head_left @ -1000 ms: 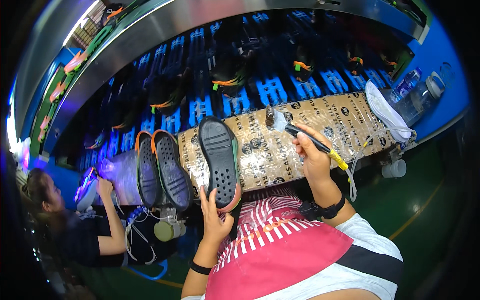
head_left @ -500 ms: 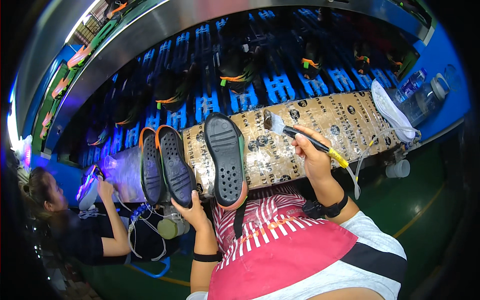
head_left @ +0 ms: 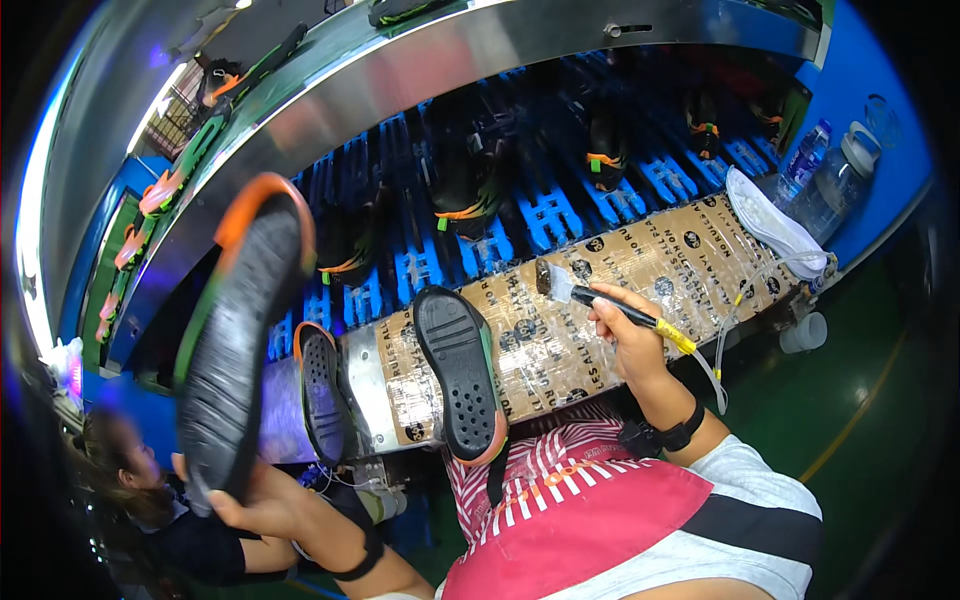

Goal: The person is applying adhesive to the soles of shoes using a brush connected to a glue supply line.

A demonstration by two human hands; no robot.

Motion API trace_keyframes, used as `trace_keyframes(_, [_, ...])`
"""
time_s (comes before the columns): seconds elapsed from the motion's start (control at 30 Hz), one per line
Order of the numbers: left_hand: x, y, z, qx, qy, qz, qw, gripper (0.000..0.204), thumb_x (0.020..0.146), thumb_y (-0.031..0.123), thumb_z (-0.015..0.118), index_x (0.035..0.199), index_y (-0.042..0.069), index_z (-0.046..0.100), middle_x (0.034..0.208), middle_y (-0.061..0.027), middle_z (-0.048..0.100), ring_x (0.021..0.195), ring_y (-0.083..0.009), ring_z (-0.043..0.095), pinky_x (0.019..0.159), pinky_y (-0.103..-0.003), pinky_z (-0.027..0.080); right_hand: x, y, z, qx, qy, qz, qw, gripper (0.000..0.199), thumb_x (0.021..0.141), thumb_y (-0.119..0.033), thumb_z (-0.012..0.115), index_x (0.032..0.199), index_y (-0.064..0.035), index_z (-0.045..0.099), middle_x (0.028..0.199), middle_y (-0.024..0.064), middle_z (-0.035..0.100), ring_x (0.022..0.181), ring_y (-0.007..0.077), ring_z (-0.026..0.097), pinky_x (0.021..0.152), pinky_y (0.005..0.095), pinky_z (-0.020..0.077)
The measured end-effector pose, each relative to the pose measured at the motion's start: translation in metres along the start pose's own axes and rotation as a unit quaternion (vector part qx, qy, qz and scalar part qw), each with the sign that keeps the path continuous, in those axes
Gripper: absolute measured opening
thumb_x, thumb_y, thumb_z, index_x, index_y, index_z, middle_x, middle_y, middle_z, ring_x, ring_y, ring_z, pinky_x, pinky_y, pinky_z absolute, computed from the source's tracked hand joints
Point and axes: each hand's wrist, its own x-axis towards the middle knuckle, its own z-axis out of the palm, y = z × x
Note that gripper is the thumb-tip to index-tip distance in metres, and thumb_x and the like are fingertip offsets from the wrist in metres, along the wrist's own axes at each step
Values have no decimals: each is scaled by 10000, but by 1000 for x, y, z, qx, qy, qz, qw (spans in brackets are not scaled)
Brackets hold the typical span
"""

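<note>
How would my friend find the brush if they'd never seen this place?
Start at the big stretch of brown printed cardboard. Over its middle, the person's right hand holds a black-handled brush, with yellow wrapping and a pale tube at its back end. Unlike the flat black soles to its left, it has dark-tipped bristles.

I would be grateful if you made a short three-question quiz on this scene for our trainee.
1. True or false: the left hand holds an orange-edged sole above the bench level.
2. Fill in: the right hand holds a ____.
3. How many black soles lie on the ledge? A) one B) two C) five

Key: 1. true; 2. brush; 3. B
</note>
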Motion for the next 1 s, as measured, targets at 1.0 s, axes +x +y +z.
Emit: trace_keyframes(1.0, [-169, -59, -76, 85, -221, -693, 681, 444, 873, 168, 445, 1289, 26, 381, 875, -72, 579, 650, -162, 575, 526, -250, 469, -13, -10, 5, -24, -114, -48, 992, 286, 797, -83, 638, 1053, 41, 609, 799, 74, 648, 623, 62, 554, 567, 184, 451])
